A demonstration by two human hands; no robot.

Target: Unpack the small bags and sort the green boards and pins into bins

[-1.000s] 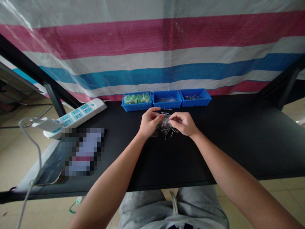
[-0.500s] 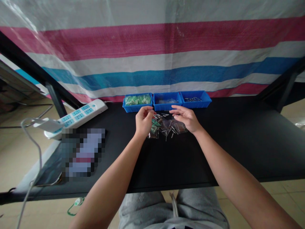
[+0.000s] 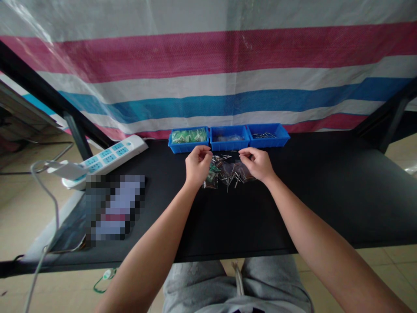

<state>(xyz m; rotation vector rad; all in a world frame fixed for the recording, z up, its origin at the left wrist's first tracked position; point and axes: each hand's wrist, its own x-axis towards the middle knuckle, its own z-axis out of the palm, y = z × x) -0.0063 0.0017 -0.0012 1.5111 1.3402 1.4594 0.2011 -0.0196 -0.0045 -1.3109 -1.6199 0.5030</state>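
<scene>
A small heap of clear plastic bags and loose metal-legged parts [image 3: 229, 173] lies on the black table [image 3: 293, 204], with a green piece among them near my left hand. My left hand [image 3: 197, 166] sits at the heap's left edge, its fingers curled with thumb and forefinger pinched together on top. My right hand [image 3: 258, 164] rests at the heap's right edge, its fingers also curled into a pinch. What either pinch holds is too small to make out.
Three blue bins stand in a row behind the heap: the left bin [image 3: 188, 145] holds green parts, the middle bin [image 3: 229, 143] clear ones, the right bin [image 3: 267, 140] metal pins. A white power strip [image 3: 107, 159] and cable lie at the left, near a blurred flat object [image 3: 112, 208].
A second ago both hands held a clear bag together over the heap. They then parted, the right hand opening; now its fingers have curled shut at the heap's right side.
</scene>
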